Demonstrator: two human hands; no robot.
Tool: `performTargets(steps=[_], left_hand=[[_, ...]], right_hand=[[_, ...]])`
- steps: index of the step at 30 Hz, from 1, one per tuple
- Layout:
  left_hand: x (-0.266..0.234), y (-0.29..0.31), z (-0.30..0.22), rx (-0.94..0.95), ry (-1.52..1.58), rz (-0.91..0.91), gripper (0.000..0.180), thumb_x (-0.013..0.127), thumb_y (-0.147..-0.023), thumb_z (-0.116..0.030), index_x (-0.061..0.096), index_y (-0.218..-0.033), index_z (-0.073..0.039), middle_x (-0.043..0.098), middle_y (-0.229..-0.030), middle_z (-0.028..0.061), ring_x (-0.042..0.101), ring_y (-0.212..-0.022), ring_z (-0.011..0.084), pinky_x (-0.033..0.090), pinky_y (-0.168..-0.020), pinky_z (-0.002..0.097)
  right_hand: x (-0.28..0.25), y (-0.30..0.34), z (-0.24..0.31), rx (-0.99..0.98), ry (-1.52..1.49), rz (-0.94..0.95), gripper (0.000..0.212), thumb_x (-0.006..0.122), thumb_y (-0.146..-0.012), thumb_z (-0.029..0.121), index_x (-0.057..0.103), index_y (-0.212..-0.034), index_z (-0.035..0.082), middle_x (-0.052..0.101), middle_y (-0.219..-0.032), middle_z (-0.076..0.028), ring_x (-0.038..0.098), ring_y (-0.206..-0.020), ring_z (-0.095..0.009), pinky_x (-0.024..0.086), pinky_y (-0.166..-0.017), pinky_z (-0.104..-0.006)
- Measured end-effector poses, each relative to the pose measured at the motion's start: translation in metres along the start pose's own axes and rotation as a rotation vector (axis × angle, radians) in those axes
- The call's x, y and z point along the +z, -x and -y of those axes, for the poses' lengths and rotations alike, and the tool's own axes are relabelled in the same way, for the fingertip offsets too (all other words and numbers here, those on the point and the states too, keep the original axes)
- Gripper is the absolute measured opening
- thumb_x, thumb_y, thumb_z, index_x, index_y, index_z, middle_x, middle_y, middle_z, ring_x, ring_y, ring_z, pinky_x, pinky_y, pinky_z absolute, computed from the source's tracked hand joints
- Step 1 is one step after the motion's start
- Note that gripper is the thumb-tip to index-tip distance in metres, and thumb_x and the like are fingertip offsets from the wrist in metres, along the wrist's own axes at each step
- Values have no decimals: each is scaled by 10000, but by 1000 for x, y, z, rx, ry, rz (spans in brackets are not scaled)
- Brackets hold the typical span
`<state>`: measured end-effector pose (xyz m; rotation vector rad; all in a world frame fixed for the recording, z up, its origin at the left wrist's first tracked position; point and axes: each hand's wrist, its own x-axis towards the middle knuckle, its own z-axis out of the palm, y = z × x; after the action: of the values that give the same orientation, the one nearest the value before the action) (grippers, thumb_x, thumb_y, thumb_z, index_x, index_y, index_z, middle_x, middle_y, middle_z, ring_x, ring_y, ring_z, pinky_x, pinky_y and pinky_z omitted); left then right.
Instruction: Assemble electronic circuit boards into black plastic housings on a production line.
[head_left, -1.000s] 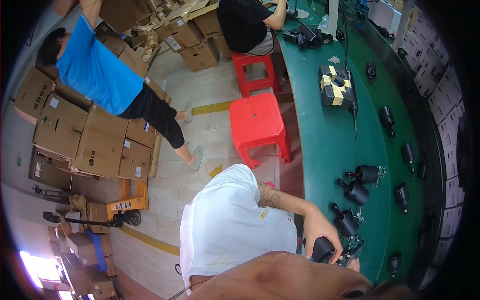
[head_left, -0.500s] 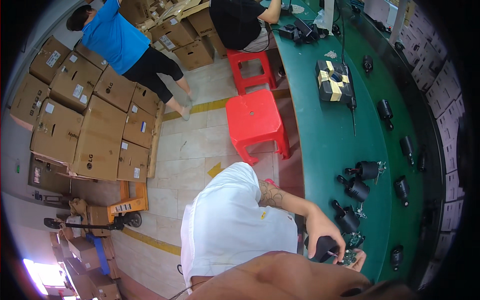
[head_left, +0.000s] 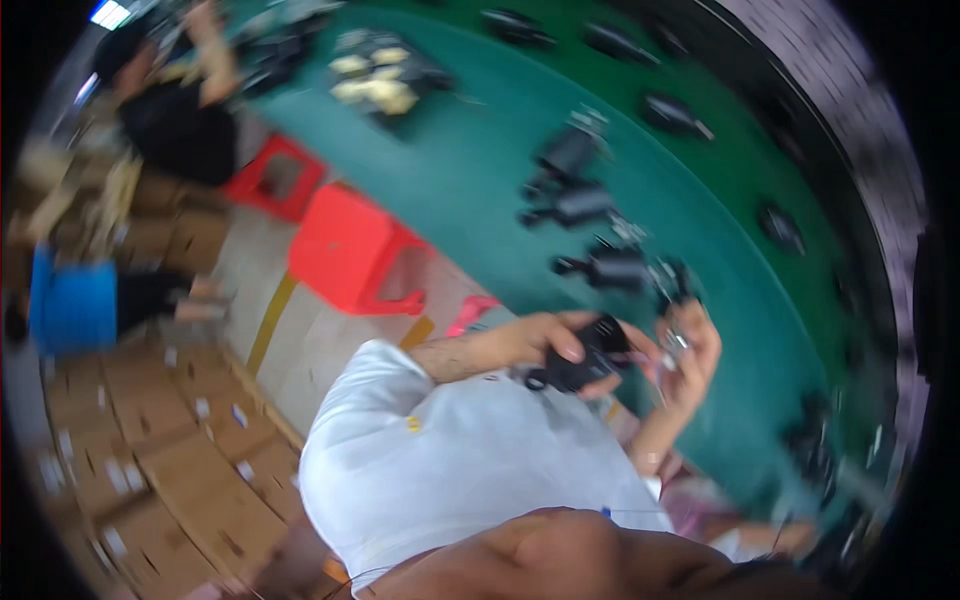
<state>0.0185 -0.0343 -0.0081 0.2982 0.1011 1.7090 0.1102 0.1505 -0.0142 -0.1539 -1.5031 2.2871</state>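
One black cylindrical housing (head_left: 587, 362), held
Left hand (head_left: 540, 341) grasps it; right hand (head_left: 692, 350) pinches one blurred silvery part (head_left: 676, 341); three similar black cylinders (head_left: 617, 268) nearby.

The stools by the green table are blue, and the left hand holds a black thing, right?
Not quite: the stools by the green table are red, not blue, as the head view shows. The left hand does hold a black thing.
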Motion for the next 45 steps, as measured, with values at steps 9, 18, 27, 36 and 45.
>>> performTargets(steps=[9, 18, 27, 36, 45], left_hand=[[-12, -7, -10, -65, -282, -68, 1007, 828, -564, -336, 362, -1366, 55, 617, -1097, 237, 615, -645, 219, 481, -572, 274], [-12, -10, -12, 49, -962, -138, 845, 815, -576, -191, 456, -1312, 18, 643, -1097, 199, 639, -864, 256, 504, -786, 320], [-15, -17, 0, 346, -1419, -181, 689, 783, -585, -101, 540, -1223, -7, 650, -1054, 139, 623, -873, 254, 497, -807, 343], [-12, -23, -1, 385, -1629, -259, 657, 817, -616, -119, 536, -1196, 11, 620, -1114, 151, 612, -960, 255, 496, -847, 367], [-13, -15, 5, 28, -907, -274, 856, 878, -578, -218, 487, -1309, -5, 607, -1179, 140, 561, -1114, 268, 433, -970, 381]], right_hand=[[12, 0, -5, -217, 53, -170, 169, 744, -684, -44, 629, -770, 46, 638, -848, -93, 526, -830, -195, 440, -747, -305], [22, 5, 9, -431, 410, -287, 171, 778, -654, -44, 680, -761, 46, 696, -817, -83, 534, -785, -185, 453, -745, -288], [28, 9, 15, -503, 552, -222, 149, 803, -643, -13, 714, -743, 52, 711, -805, -68, 538, -730, -164, 454, -689, -258], [31, 10, 18, -481, 587, -171, 146, 798, -649, -20, 716, -749, 48, 712, -807, -73, 543, -731, -153, 457, -672, -243], [26, 1, 31, -604, 536, -325, 139, 774, -661, -42, 703, -757, 31, 713, -798, -91, 551, -715, -166, 462, -668, -244]])
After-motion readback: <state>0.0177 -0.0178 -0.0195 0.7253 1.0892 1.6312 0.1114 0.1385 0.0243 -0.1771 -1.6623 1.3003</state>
